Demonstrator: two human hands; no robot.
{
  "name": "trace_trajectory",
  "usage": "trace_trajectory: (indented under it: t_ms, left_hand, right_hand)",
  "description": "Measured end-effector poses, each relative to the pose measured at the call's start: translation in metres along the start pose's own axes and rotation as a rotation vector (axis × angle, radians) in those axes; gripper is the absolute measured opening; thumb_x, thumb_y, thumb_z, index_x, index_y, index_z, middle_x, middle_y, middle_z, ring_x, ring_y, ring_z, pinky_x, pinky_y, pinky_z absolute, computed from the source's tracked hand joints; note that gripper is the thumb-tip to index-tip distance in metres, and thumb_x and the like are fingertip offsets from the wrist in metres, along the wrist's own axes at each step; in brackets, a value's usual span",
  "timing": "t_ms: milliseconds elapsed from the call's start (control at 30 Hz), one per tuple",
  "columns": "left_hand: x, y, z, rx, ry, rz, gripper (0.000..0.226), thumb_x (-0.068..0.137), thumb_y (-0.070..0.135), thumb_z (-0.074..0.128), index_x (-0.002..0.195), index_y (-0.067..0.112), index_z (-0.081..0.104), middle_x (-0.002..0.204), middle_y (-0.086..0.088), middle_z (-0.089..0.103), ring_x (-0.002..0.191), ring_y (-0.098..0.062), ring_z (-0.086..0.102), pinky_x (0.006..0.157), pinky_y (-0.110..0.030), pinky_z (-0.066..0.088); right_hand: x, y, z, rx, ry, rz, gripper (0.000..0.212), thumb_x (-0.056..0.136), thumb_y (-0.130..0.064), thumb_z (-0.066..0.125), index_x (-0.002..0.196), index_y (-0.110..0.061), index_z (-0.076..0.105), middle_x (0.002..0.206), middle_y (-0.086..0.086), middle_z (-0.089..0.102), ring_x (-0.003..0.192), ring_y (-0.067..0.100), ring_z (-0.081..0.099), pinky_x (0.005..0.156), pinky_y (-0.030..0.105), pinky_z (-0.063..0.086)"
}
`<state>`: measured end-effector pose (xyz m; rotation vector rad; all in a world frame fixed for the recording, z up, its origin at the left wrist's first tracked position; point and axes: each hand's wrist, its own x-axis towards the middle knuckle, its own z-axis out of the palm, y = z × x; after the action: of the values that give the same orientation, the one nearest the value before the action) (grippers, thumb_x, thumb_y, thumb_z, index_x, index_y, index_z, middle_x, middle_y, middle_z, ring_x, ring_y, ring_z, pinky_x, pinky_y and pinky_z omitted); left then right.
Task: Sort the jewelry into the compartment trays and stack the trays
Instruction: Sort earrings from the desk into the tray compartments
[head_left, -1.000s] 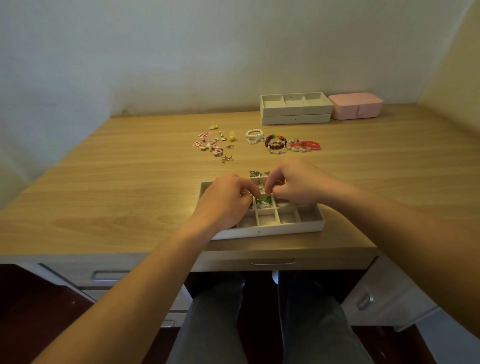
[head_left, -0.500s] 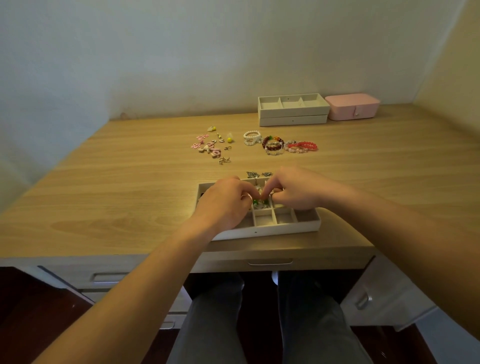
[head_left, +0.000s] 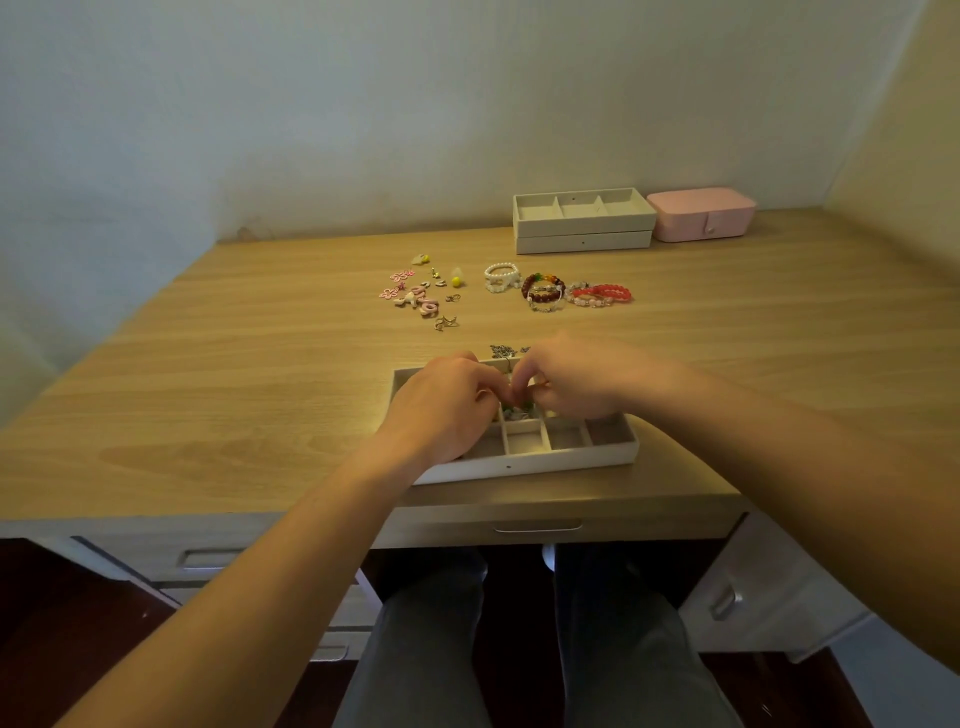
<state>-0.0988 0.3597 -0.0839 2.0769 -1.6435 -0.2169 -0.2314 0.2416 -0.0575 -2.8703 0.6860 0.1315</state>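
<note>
Grip, left hand (head_left: 441, 405): fingers curled, thumb and forefinger tips drawn together over the middle of the compartment tray (head_left: 571, 457); whether they hold anything I cannot tell.
Grip, right hand (head_left: 571, 379): fingers curled too, its tips meeting the left hand's tips just above the tray; any piece between them is too small to see.
Compartment tray: low centre of the frame, near the table's (head_left: 234, 389) front edge, under both hands.
Green and white pieces (head_left: 514, 414): in a middle compartment, directly below the meeting fingertips.
Fine chains (head_left: 501, 349): on the table just behind the tray.
Bead bracelets (head_left: 543, 288): above centre, well apart from the hands.
Small charms (head_left: 415, 293): left of the bracelets.
Stacked trays (head_left: 584, 241): upper right, by the wall.
Pink box (head_left: 701, 214): just right of that stack.
</note>
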Motion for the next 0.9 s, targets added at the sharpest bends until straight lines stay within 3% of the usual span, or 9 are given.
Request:
trace_trajectory:
  t_ms: [200,400,533,633,800,900]
  left_hand:
    - [-0.001,-0.003,0.001,-0.012,0.011,0.007,0.030,0.091,0.017,0.055,0.095,0.036,0.078,0.095,0.005,0.058,0.091,-0.019,0.056,0.079,-0.034,0.047]
    - [0.001,-0.004,0.001,0.012,-0.004,0.010,0.032,0.092,0.018,0.053,0.095,0.040,0.076,0.094,0.006,0.056,0.089,-0.018,0.055,0.077,-0.034,0.048]
    - [0.002,-0.006,0.001,-0.080,-0.021,-0.014,0.032,0.092,0.016,0.053,0.096,0.037,0.077,0.095,0.010,0.058,0.088,-0.014,0.056,0.075,-0.032,0.046]
    - [0.002,-0.008,0.000,-0.182,0.007,-0.043,0.031,0.093,0.014,0.055,0.091,0.035,0.077,0.096,0.011,0.061,0.083,-0.014,0.060,0.074,-0.033,0.050]
    - [0.004,-0.004,0.001,-0.120,-0.020,-0.017,0.032,0.094,0.014,0.052,0.097,0.035,0.076,0.100,0.010,0.060,0.088,-0.014,0.059,0.078,-0.035,0.050]
    - [0.005,-0.001,0.005,-0.034,-0.043,0.012,0.034,0.095,0.016,0.051,0.104,0.038,0.075,0.099,0.010,0.056,0.086,-0.015,0.057,0.075,-0.034,0.050]
  right_hand:
    - [0.011,-0.010,-0.005,-0.175,-0.019,0.004,0.023,0.090,-0.022,0.060,0.098,-0.035,0.078,0.096,-0.008,0.072,0.091,0.019,0.064,0.073,0.034,0.057]
    - [0.013,-0.007,-0.008,-0.088,-0.065,0.004,0.029,0.088,-0.013,0.052,0.093,-0.027,0.078,0.092,-0.005,0.073,0.087,0.019,0.065,0.076,0.038,0.058]
    - [0.008,0.002,-0.005,0.147,0.010,0.023,0.034,0.093,-0.008,0.052,0.098,-0.027,0.079,0.101,-0.014,0.070,0.094,0.010,0.065,0.088,0.036,0.057]
    - [0.004,0.012,-0.009,0.253,0.090,0.037,0.034,0.094,-0.010,0.053,0.089,-0.034,0.076,0.103,-0.016,0.064,0.096,0.011,0.067,0.090,0.037,0.058]
    - [-0.003,0.017,-0.012,0.249,0.038,0.036,0.033,0.095,-0.011,0.053,0.095,-0.030,0.080,0.107,-0.012,0.070,0.088,0.005,0.064,0.081,0.030,0.057]
    - [-0.004,0.015,-0.011,0.228,0.027,0.015,0.034,0.096,-0.012,0.053,0.101,-0.031,0.080,0.107,-0.015,0.070,0.097,0.011,0.066,0.089,0.036,0.057]
